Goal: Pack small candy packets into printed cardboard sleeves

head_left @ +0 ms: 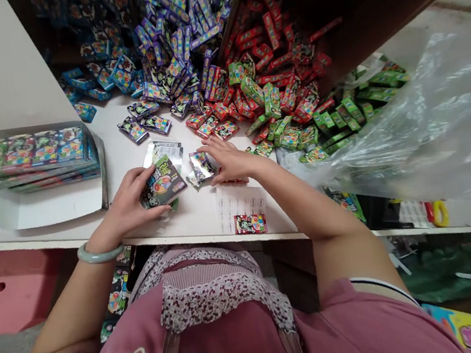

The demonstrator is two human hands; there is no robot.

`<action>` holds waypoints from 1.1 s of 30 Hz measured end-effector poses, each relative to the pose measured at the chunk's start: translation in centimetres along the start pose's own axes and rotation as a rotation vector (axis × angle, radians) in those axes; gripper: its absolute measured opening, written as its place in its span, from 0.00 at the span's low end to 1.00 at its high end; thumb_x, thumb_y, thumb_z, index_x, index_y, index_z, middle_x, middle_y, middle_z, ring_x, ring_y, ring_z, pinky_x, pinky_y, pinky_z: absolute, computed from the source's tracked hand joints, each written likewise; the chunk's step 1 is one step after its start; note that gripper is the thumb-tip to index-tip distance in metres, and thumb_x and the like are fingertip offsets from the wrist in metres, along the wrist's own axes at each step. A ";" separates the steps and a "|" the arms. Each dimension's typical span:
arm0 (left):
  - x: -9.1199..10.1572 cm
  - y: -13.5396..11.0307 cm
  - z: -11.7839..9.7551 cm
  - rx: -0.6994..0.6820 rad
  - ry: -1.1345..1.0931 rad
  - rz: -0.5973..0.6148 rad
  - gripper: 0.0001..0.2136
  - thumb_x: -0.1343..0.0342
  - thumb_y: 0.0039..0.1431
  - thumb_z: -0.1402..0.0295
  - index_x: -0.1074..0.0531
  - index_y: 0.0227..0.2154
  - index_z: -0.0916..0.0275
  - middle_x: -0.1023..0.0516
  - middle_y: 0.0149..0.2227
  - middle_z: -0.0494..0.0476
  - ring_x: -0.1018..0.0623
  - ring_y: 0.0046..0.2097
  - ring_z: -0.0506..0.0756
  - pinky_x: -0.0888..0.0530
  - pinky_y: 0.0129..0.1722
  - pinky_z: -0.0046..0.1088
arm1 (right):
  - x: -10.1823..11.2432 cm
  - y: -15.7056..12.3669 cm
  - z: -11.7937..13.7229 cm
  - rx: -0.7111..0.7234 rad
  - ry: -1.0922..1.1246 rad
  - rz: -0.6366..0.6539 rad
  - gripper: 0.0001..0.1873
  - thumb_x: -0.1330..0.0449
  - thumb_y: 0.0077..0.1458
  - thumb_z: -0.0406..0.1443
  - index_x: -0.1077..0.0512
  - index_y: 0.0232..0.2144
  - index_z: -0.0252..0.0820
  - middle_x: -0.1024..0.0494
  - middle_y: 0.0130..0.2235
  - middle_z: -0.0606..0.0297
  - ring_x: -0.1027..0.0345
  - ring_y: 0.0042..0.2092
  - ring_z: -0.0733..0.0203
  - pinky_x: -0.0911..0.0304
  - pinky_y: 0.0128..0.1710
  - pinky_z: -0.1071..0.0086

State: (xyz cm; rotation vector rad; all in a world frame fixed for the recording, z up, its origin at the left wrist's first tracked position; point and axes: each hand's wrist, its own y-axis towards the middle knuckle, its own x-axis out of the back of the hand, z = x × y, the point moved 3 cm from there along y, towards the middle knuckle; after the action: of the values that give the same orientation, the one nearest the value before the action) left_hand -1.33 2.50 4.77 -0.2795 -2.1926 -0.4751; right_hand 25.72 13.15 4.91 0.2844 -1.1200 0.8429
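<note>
Left hand (pixel 133 204) fingers clamped on printed pouch (pixel 164 187) at worktop (pixel 197 216) edge; right hand (pixel 226 157) fingers spread flat, pinning small packet (pixel 201 165). Advice: keep pouch mouth open, feed packet squarely.

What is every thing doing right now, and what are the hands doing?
Left hand: holding a flat card packet.
Right hand: fingers on a small packet.
Little boxes: heaped loose by colour.
Tray: holds stacked packs.
Plastic bag: open, crumpled.
</note>
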 end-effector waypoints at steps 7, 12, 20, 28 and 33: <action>-0.9 0.0 0.0 -0.014 0.034 -0.019 0.42 0.31 0.49 0.52 0.41 0.64 0.60 0.31 0.58 0.67 0.29 0.59 0.67 0.28 0.60 0.51 | 1.6 -1.4 0.8 0.087 0.057 -0.347 0.31 0.33 0.50 0.40 0.36 0.55 0.43 0.34 0.59 0.50 0.41 0.62 0.42 0.42 0.63 0.46; -1.5 0.3 -0.1 -0.083 0.037 0.020 0.42 0.32 0.52 0.54 0.44 0.65 0.59 0.33 0.60 0.68 0.30 0.60 0.68 0.29 0.60 0.52 | 2.0 -3.8 3.6 0.160 -0.071 -0.316 0.34 0.32 0.49 0.40 0.36 0.57 0.46 0.35 0.61 0.50 0.42 0.62 0.38 0.43 0.61 0.42; -2.3 -0.2 -0.6 -0.170 0.080 0.069 0.42 0.34 0.53 0.53 0.47 0.67 0.57 0.32 0.60 0.67 0.30 0.60 0.68 0.30 0.60 0.51 | 0.9 -3.4 5.1 0.269 -0.052 -0.057 0.34 0.29 0.48 0.37 0.34 0.57 0.44 0.33 0.61 0.51 0.39 0.61 0.41 0.39 0.60 0.45; -3.0 -0.7 -0.5 -0.109 0.104 0.010 0.42 0.33 0.53 0.53 0.46 0.66 0.59 0.32 0.59 0.69 0.29 0.59 0.68 0.28 0.58 0.51 | -0.7 -3.1 5.4 0.115 0.157 -0.270 0.30 0.34 0.57 0.44 0.36 0.58 0.44 0.26 0.56 0.52 0.34 0.60 0.46 0.38 0.61 0.48; -3.3 -0.5 -0.5 -0.122 0.081 0.011 0.43 0.33 0.52 0.54 0.46 0.67 0.59 0.32 0.59 0.70 0.30 0.59 0.69 0.29 0.59 0.52 | -1.5 -2.9 6.3 0.010 0.247 -0.318 0.16 0.44 0.65 0.39 0.31 0.54 0.45 0.18 0.49 0.58 0.29 0.55 0.48 0.39 0.58 0.47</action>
State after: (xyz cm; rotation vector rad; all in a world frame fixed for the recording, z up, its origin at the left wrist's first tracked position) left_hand 0.84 1.69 2.30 -0.3322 -2.0862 -0.6057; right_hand 23.31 6.78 6.93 0.3464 -0.8132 0.5831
